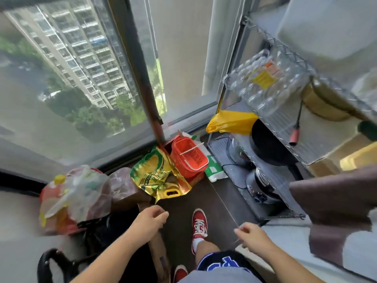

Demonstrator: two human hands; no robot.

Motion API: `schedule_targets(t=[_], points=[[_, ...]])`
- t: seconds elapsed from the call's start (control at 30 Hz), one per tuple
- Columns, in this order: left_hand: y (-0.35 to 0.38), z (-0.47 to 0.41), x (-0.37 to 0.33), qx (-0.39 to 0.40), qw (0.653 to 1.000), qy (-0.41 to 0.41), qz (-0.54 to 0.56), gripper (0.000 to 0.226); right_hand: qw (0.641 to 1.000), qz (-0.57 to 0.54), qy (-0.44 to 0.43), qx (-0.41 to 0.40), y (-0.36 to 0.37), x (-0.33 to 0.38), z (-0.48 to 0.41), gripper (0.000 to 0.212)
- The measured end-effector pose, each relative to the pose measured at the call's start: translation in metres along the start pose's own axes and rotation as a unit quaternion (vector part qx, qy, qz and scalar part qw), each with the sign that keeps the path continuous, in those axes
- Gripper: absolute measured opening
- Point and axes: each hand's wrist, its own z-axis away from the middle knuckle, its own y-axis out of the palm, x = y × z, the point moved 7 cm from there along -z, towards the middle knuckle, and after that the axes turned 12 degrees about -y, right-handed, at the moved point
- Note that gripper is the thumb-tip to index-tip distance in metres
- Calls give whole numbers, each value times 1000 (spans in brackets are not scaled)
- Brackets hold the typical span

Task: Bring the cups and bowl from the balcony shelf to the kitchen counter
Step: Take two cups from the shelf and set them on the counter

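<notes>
Two hands, both empty: left hand (150, 219) loosely curled, right hand (252, 234) half-open. Wire shelf (271, 127) stands far right, nearer the right hand; cups and bowl not discernible there.

1 head-worn wide-angle view looks steeply down, close over both hands, toward floor, window and shelf (271, 127).

A wire shelf (285, 123) stands at right, blurred; cups and bowl cannot be told apart on it.
</notes>
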Motion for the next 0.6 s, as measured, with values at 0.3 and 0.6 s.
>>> schedule_targets(t=[0.3,0.6], points=[[-63,3,-246,-34,978,202,29,8,961,-94,-239,-104,-130,227,-70,9],[-115,86,-412,-78,908,411,19,6,880,-100,-419,-201,-251,362,-5,9]])
